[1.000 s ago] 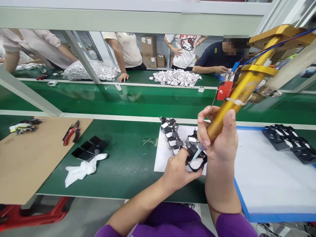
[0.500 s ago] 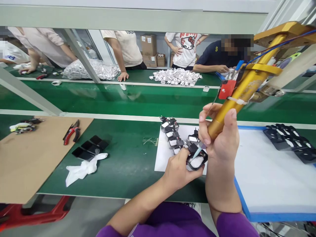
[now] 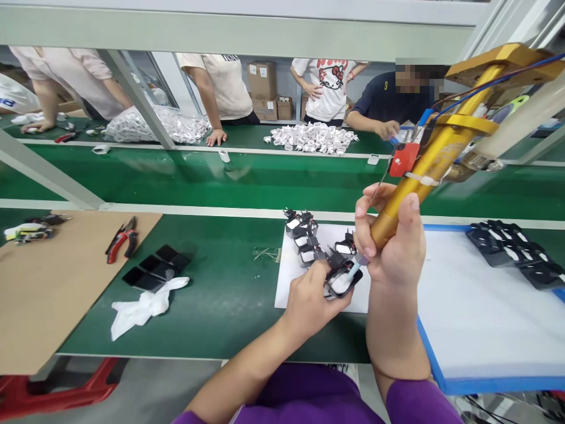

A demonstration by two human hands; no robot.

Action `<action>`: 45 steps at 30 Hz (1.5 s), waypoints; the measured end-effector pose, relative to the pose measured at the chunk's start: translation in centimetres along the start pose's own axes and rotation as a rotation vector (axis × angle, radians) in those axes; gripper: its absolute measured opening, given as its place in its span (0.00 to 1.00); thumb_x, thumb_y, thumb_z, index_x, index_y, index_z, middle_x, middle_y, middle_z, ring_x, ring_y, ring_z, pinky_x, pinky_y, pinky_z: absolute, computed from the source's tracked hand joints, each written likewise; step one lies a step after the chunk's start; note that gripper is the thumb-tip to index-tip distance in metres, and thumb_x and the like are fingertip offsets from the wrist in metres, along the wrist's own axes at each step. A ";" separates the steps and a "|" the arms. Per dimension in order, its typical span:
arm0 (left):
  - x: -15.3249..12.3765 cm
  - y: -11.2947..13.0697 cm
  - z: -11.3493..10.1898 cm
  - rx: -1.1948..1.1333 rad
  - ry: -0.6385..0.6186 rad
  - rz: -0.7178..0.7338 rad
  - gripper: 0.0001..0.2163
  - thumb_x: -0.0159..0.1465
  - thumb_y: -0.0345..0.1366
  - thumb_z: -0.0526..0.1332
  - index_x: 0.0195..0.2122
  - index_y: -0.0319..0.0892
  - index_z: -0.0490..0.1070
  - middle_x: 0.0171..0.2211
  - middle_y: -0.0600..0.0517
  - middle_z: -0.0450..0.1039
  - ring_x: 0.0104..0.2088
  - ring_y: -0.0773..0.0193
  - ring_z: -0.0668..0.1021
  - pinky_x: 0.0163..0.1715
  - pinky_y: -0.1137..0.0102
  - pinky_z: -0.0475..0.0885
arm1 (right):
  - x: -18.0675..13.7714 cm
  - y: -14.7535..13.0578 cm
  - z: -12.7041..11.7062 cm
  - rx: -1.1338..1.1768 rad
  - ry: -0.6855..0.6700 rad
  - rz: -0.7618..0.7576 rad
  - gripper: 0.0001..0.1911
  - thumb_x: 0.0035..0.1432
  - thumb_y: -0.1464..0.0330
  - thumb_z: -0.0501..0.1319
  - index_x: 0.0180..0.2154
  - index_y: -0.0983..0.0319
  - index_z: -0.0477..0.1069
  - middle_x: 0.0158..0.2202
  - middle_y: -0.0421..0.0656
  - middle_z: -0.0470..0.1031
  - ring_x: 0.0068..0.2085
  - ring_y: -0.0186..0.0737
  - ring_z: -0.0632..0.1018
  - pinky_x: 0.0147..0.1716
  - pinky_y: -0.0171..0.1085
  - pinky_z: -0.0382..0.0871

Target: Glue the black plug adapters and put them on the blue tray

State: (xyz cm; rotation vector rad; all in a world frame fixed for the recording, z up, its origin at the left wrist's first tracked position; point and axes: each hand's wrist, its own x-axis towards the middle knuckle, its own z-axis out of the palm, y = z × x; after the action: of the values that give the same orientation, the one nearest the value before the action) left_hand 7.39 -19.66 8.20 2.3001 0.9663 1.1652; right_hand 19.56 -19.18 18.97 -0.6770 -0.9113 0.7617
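My left hand [image 3: 306, 297] is closed around a black plastic housing [image 3: 342, 284] with white material inside. In my right hand [image 3: 399, 244] is a gold-coloured glue dispenser [image 3: 410, 191], tilted, its pale blue nozzle [image 3: 353, 270] reaching into the housing's inner edge. Whether the tip touches the white material is hard to tell. Behind the left hand, several similar black housings [image 3: 304, 240] with small wired parts stand on a white sheet [image 3: 285, 288]. One more housing [image 3: 345, 247] sits just left of the dispenser.
A blue-edged white tray [image 3: 481, 330] lies at right, with black housings [image 3: 512, 247] at its far side. Leftward are red-handled pliers [image 3: 122, 241] on brown board [image 3: 53, 282], black shells [image 3: 156, 268] and a white cloth [image 3: 148, 306]. Co-workers stand beyond the green conveyor [image 3: 265, 182].
My left hand has shifted slightly left with the housing, so the nozzle now sits nearer the housing's right side. The right hand keeps its hold on the dispenser.
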 end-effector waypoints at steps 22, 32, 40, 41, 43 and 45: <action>-0.8 -1.4 -2.5 -0.140 -0.051 -0.057 0.16 0.55 0.34 0.65 0.44 0.42 0.65 0.37 0.51 0.76 0.35 0.63 0.78 0.36 0.71 0.73 | 0.2 -0.1 -0.1 -0.072 0.018 -0.015 0.17 0.60 0.51 0.54 0.36 0.55 0.71 0.28 0.39 0.67 0.12 0.23 0.57 0.07 0.30 0.46; 0.0 -0.9 -2.9 -0.166 -0.052 0.023 0.16 0.56 0.34 0.64 0.46 0.42 0.67 0.38 0.49 0.76 0.36 0.62 0.78 0.37 0.69 0.74 | 0.3 0.0 -0.2 -0.093 0.004 -0.004 0.19 0.60 0.50 0.53 0.36 0.56 0.71 0.27 0.39 0.68 0.12 0.23 0.57 0.07 0.29 0.47; 2.3 -0.5 -4.6 -0.102 -0.230 0.061 0.18 0.54 0.34 0.65 0.47 0.43 0.69 0.36 0.51 0.74 0.34 0.63 0.77 0.36 0.70 0.74 | 0.2 0.1 -0.4 -0.048 -0.041 -0.007 0.20 0.60 0.51 0.54 0.35 0.60 0.70 0.27 0.38 0.70 0.12 0.21 0.60 0.07 0.28 0.48; 2.5 -0.4 -4.8 -0.093 -0.255 0.058 0.18 0.53 0.34 0.65 0.47 0.43 0.70 0.36 0.51 0.74 0.34 0.63 0.77 0.36 0.70 0.74 | 0.2 0.1 -0.4 -0.042 -0.042 -0.008 0.20 0.60 0.51 0.54 0.34 0.60 0.70 0.28 0.37 0.70 0.12 0.21 0.60 0.07 0.28 0.48; 2.8 -0.3 -5.1 -0.080 -0.285 0.060 0.18 0.53 0.34 0.65 0.46 0.44 0.70 0.37 0.51 0.74 0.34 0.63 0.77 0.36 0.70 0.74 | 0.2 0.1 -0.4 -0.027 -0.040 -0.009 0.19 0.60 0.51 0.55 0.33 0.60 0.69 0.28 0.37 0.70 0.12 0.21 0.60 0.07 0.28 0.48; 2.9 -0.2 -5.2 -0.072 -0.294 0.071 0.18 0.54 0.33 0.65 0.46 0.44 0.70 0.37 0.51 0.74 0.34 0.63 0.77 0.36 0.70 0.74 | 0.2 0.1 -0.4 -0.012 -0.039 -0.005 0.18 0.60 0.52 0.56 0.31 0.60 0.67 0.27 0.37 0.70 0.12 0.21 0.61 0.07 0.28 0.47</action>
State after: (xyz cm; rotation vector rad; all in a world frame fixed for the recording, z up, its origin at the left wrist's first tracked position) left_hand 4.32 -17.25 12.71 2.3780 0.7272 0.8397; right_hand 20.00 -19.00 18.81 -0.6723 -0.9528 0.7678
